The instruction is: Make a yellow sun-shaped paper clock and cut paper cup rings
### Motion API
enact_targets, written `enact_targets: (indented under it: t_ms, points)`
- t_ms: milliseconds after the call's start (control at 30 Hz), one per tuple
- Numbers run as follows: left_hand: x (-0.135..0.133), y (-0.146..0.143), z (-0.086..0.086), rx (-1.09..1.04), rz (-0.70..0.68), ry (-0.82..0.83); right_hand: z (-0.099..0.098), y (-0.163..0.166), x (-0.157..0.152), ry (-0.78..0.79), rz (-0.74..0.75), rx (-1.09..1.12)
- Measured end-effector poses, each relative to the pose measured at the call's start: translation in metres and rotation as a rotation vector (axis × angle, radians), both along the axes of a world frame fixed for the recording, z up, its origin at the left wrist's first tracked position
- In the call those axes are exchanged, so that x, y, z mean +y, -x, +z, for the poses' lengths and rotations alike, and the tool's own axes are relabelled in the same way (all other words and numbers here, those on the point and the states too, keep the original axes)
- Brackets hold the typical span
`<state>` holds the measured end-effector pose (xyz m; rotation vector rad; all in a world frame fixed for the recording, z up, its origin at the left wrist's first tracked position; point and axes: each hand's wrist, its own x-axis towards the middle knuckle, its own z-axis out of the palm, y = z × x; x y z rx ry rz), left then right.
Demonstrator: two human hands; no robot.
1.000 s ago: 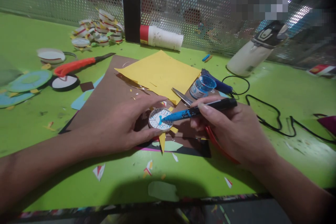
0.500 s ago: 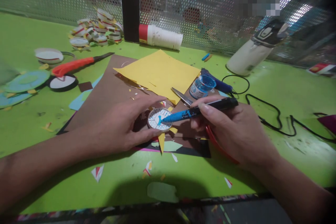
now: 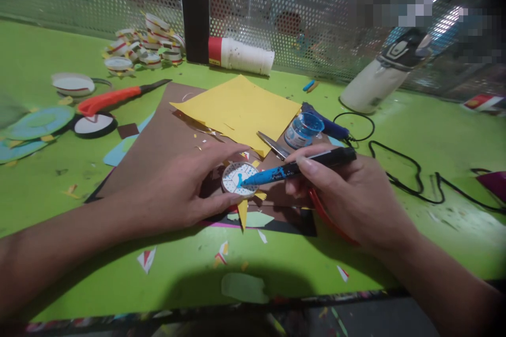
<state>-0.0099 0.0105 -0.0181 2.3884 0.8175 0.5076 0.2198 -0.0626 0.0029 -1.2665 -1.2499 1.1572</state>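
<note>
My left hand steadies a small round white paper disc between thumb and fingers. Black lines and blue dots cover its face, with a solid blue patch in the middle, and pointed yellow paper pieces stick out from under its rim. A blue marker with a black barrel is in my right hand, its tip on the blue patch. Beneath that hand lie scissors with a red handle, partly hidden. Brown paper lies under the disc.
Yellow paper lies behind my hands, beside a jar of blue paint and a corded blue tool. An orange-handled knife and tape roll lie left. Stacked cups, a phone and a bottle line the back.
The marker tip has shifted slightly down and left on the disc, and a little more blue shows there. My left hand stays in place.
</note>
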Motion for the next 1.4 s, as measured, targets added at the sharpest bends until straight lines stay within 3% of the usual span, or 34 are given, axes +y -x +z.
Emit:
enact_targets:
  t_ms: [600,833,1233,1400]
  points:
    - [0.0006,-0.0005,-0.0009,0.001,-0.001,-0.003,0.0009,-0.0008,-0.0012,-0.003,0.03,-0.005]
    - [-0.0003,0.0,0.0007,0.009,0.008,-0.014,-0.0012,-0.0018,-0.0001,0.016,-0.024,-0.03]
    - [0.0006,0.0003,-0.0007,-0.005,-0.007,-0.011,0.0007,0.0004,-0.0005,0.02,0.044,0.023]
    - [0.0003,0.0002,0.0005,0.009,-0.002,-0.017,-0.0004,-0.0022,-0.0003,0.009,-0.001,-0.033]
